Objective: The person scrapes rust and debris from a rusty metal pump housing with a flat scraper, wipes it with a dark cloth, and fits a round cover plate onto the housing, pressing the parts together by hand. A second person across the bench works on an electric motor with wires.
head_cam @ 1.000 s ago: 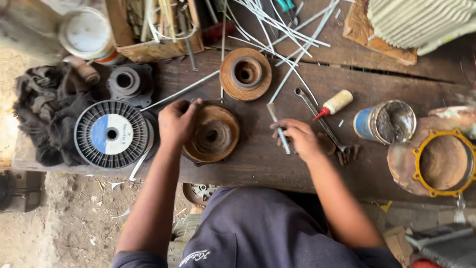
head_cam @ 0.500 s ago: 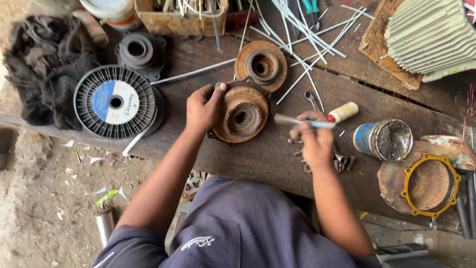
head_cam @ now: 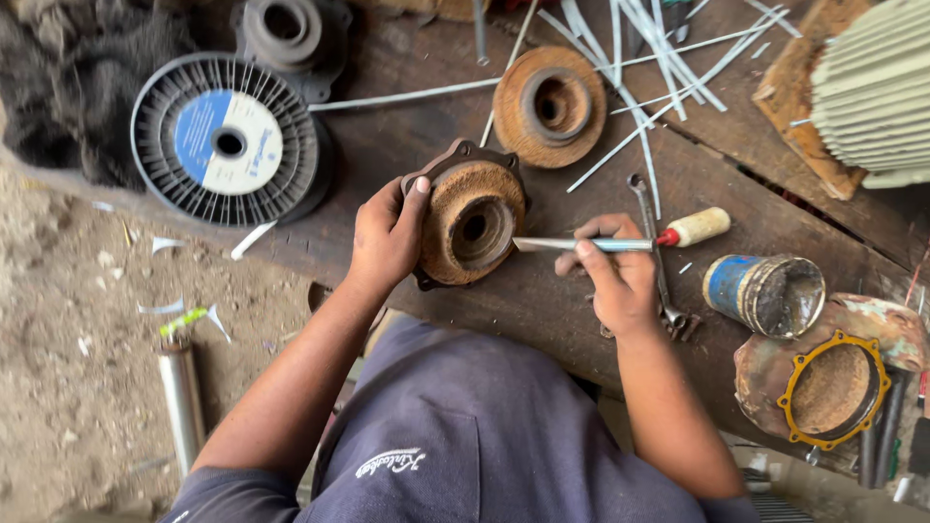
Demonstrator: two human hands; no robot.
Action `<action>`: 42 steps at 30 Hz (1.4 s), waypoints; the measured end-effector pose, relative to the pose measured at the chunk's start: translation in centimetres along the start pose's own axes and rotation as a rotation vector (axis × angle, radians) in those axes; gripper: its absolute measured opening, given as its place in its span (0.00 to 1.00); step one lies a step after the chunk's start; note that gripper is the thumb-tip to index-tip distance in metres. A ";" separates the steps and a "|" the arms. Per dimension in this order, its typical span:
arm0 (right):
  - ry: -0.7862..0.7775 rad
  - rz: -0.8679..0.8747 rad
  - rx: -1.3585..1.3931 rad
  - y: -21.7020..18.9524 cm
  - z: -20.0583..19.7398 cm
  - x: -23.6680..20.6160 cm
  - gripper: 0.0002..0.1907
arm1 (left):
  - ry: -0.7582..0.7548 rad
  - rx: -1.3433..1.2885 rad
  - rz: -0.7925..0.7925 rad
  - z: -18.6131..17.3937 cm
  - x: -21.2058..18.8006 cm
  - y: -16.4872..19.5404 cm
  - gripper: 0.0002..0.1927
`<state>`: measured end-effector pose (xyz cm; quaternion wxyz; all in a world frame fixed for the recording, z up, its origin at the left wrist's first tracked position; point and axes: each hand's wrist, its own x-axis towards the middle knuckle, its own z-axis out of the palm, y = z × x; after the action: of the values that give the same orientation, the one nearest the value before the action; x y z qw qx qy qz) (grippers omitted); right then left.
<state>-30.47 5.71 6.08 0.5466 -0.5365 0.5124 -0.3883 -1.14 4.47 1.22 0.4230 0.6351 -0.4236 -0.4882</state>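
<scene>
From my remote seat I look down on a cluttered wooden desk (head_cam: 417,145), where the left hand (head_cam: 387,237) tilts a rusty round end cover (head_cam: 472,223) up off the boards, its fingers (head_cam: 417,194) curled over the left rim and the thumb behind, apparently so that the open bore faces the tool; the forearm runs straight up from the lower left, wrist slightly bent. The right hand (head_cam: 620,276) has its fingers pressed together in a pinch on the steel shaft of a screwdriver (head_cam: 620,242), held nearly level, the blade tip reaching left of those fingers to the lip of the cover's bore and the pale handle sticking out to their right, a grip I judge suited to scraping or prising rather than turning; the elbow is tucked in, the wrist cocked inward. Beyond the fingers lies a second rusty disc (head_cam: 549,105) and a scatter of thin metal rods (head_cam: 639,58); left of the left fingers sits a grey ribbed spool with a blue and white label (head_cam: 228,140), and right of the right fingers a spanner (head_cam: 651,228), an open tin can (head_cam: 765,293) and a housing with a yellow gasket ring (head_cam: 833,387), all within easy reach
</scene>
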 end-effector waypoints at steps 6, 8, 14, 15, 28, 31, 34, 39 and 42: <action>-0.121 -0.098 -0.142 -1.1 1.5 3.4 0.06 | -0.021 -0.014 0.014 -0.2 0.2 0.0 0.23; -0.167 -0.144 -0.320 -1.0 1.8 5.2 0.05 | -0.043 0.006 -0.012 -0.1 0.9 0.5 0.26; -0.214 0.041 -0.227 0.6 1.7 9.0 0.02 | -0.053 0.055 -0.053 0.0 1.4 1.4 0.27; -0.226 0.030 -0.177 0.9 1.6 9.1 0.02 | -0.056 0.061 -0.080 0.1 1.4 1.4 0.27; -0.287 -0.033 -0.051 2.7 1.1 9.4 0.03 | -0.061 0.063 -0.086 0.2 1.2 1.5 0.25; -0.300 -0.036 0.013 2.7 1.0 9.3 0.02 | -0.058 0.062 -0.048 0.2 1.2 1.6 0.24; -0.251 -0.035 -0.076 2.8 0.8 9.2 0.03 | -0.051 0.069 -0.020 0.1 1.2 1.5 0.24; -0.246 -0.022 0.026 3.5 0.9 9.1 0.02 | -0.035 0.088 -0.027 0.1 1.2 1.5 0.23; -0.205 -0.020 0.034 4.1 0.8 9.0 0.02 | -0.027 0.081 -0.005 0.1 1.1 1.4 0.24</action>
<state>-28.60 -2.43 0.70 0.6013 -0.5693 0.4417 -0.3453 -1.19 2.98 2.24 0.3901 0.6460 -0.4470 -0.4803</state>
